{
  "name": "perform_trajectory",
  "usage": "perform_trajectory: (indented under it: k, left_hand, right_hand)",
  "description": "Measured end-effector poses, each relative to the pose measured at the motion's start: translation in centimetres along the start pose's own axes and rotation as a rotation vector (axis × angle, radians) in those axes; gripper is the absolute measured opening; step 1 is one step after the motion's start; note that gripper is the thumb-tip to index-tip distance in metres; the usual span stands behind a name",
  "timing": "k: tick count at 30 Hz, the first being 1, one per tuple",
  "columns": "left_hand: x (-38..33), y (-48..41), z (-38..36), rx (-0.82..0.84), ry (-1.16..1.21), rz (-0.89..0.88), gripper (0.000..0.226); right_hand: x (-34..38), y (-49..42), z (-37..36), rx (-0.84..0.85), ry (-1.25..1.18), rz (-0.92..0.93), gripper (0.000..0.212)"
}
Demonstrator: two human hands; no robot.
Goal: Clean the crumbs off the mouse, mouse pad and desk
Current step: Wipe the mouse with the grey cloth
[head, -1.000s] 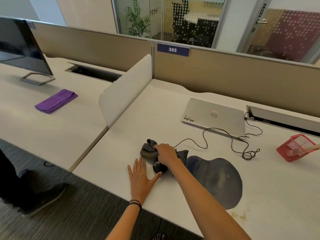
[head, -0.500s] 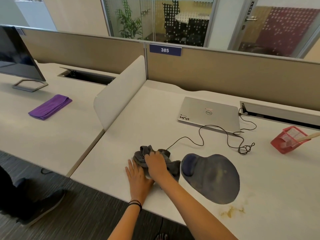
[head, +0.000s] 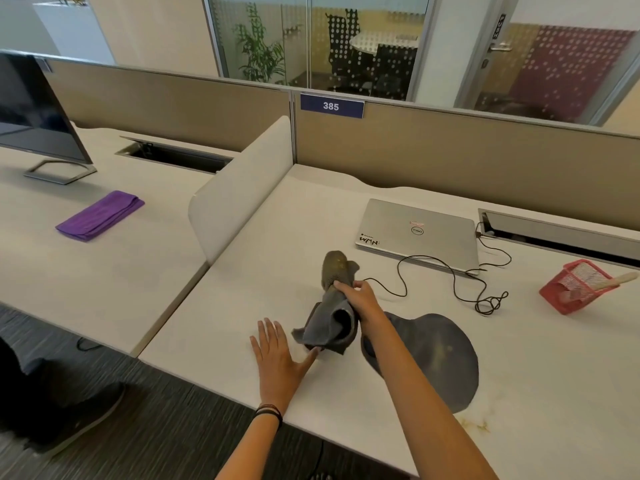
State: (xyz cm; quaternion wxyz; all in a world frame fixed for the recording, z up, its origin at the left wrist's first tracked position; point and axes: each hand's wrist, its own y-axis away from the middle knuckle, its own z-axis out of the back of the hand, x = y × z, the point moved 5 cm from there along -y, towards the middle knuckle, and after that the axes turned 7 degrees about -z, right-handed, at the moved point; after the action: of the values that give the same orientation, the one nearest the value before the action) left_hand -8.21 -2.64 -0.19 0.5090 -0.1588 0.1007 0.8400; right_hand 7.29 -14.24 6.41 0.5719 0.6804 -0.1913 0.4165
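The mouse is not in view; a thin black cable [head: 485,303] winds from the laptop's side across the desk [head: 277,251] and disappears behind your right hand [head: 360,299], so the mouse may lie under the cloth, though I cannot tell. The mouse pad [head: 440,355], dark with a raised wrist rest at its near-left end, lies flat on the desk just to the right of your right forearm, which crosses its left edge. A yellowish stain [head: 479,425] marks the desk at the pad's near-right rim.

Your right hand is closed round a grey cloth [head: 325,323], pinching it at the middle. One end stands up above your fingers and the other droops in a loose fold down to the desk. Your left hand [head: 277,351] lies flat on the desk, palm down and fingers spread, holding nothing. Its thumb reaches out to the cloth's lower edge; whether it touches I cannot tell. Dark bands [head: 269,410] circle that wrist.

Farther back, a closed silver laptop [head: 419,233] sits well apart from your hands. At the far right a red mesh basket [head: 571,289] lies tilted with a pale-handled brush [head: 613,281] in it. A white divider [head: 242,188] stands along the desk's left edge. Beyond it, on the neighbouring desk, lie a folded purple cloth [head: 100,216] and a dark monitor [head: 31,112]. A blue plate reading 385 [head: 331,106] hangs on the partition behind.
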Motion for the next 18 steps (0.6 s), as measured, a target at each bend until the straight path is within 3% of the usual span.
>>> perform_trajectory:
  k: [3,10,15,18]
  left_hand:
    - [-0.1,0.0,-0.1,-0.026,0.028,-0.012,0.133]
    - [0.1,0.0,-0.3,-0.029,-0.005,-0.066,0.126]
    - [0.0,0.0,-0.3,-0.061,0.080,-0.121,0.105]
    - [0.2,-0.3,-0.5,-0.061,0.085,-0.123,0.085]
  right_hand:
    - [-0.4,-1.2,1.0,-0.008,-0.008,-0.050,0.025]
    - [-1.9,-2.0,1.3,-0.156,0.157,0.059,0.043]
    - [-2.6,-1.3,0.4,-0.221,0.309,0.232,0.012]
    - [-2.5,-0.6,-0.5,-0.206,0.358,0.324,0.009]
